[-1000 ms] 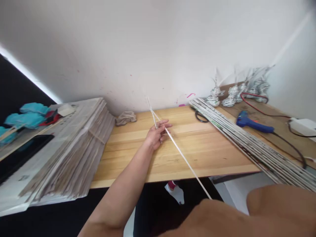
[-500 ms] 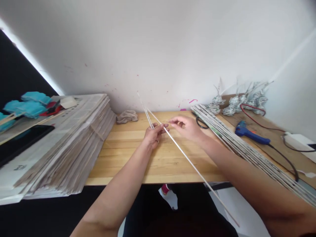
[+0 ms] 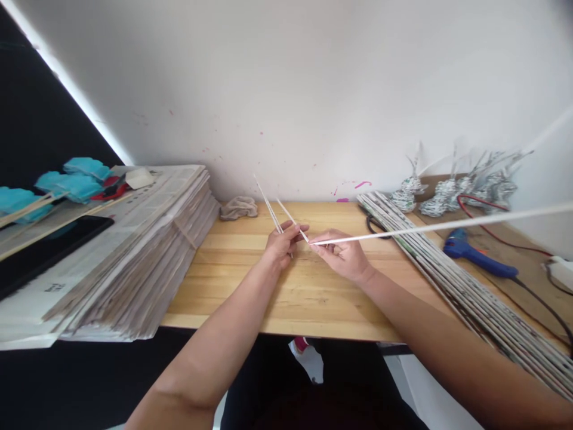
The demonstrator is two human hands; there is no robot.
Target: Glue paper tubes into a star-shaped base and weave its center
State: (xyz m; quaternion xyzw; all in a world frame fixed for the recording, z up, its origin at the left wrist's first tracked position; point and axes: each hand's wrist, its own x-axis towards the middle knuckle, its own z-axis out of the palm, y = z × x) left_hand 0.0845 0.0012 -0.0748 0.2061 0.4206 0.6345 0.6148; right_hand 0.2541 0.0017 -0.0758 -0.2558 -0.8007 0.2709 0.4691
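Above the wooden table, my left hand [image 3: 282, 245] is closed on thin paper sticks [image 3: 269, 206] that point up toward the wall. My right hand [image 3: 342, 254] pinches a long white paper stick [image 3: 416, 230] close to my left fingers. From that pinch the stick runs out to the right, past the picture's edge, over a bundle of rolled newspaper sticks [image 3: 416, 254]. At the pinch it bends sharply, and its short part slants up and left across my left fingertips. How the sticks join inside my left hand is hidden.
A tall newspaper stack [image 3: 170, 239] stands left, bearing a black phone [image 3: 58, 251] and light-blue packs [image 3: 74, 182]. A crumpled cloth [image 3: 239, 208] lies at the table's back. On the right are a blue glue gun [image 3: 478, 254], black scissor handles [image 3: 375, 226] and woven paper figures [image 3: 447, 188].
My right hand has closed on the long stick beside my left hand. The stick's long part, which sloped down toward my lap, now bends out to the right. The view has shifted slightly left.
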